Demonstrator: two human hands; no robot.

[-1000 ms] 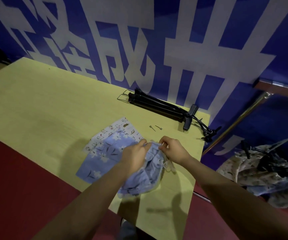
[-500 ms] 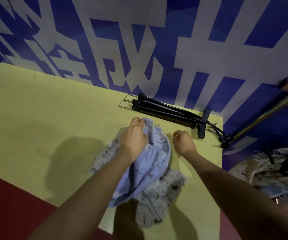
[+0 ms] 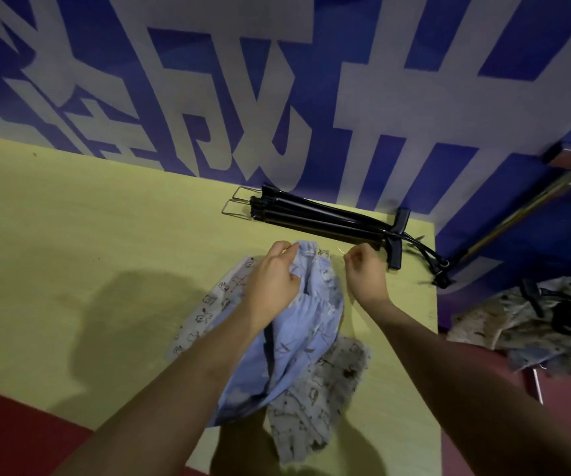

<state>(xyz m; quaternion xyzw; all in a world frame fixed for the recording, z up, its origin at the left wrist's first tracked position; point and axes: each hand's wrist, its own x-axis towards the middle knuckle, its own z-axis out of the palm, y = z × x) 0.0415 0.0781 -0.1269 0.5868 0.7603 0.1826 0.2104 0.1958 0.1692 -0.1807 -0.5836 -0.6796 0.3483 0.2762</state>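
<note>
Blue floral garment (image 3: 311,324) is gripped at its waistband by the left hand (image 3: 273,280), while the right hand (image 3: 363,273) pinches a thin pin (image 3: 340,250), the pinning apparently not yet done.

One view only: a wide-angle camera is riding on the person's head, looking forward and down at the yellow table (image 3: 71,252). It is sitting close, left hand (image 3: 272,286), right hand (image 3: 366,274) and blue cloth (image 3: 315,324) filling mid-frame, a thin pin (image 3: 340,250) by the right fingertips just showing, and facing the blue lettered wall (image 3: 311,97).
</note>
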